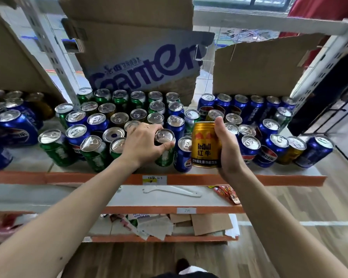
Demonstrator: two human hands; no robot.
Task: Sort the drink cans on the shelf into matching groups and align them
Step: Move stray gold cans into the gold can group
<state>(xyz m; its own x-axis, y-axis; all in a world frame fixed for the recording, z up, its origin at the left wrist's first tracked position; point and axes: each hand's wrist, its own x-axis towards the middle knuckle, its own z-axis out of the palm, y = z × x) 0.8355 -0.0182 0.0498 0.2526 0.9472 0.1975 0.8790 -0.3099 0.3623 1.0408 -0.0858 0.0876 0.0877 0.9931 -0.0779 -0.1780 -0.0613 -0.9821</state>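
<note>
Indoors, crowded shelf [249, 180]; left grip [143, 143] round green can [165, 158], right grip [227, 145] round gold can [204, 145].

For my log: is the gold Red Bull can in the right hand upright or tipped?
Upright: the gold metal Red Bull can in the right hand has its rim up and label level.

- Gold Red Bull can [205, 145], upright, held in the right hand [227, 149] at the shelf [249, 178] front.
- Green can [166, 155] upright beside a blue can [183, 155], mixed cans [119, 119] behind.
</note>
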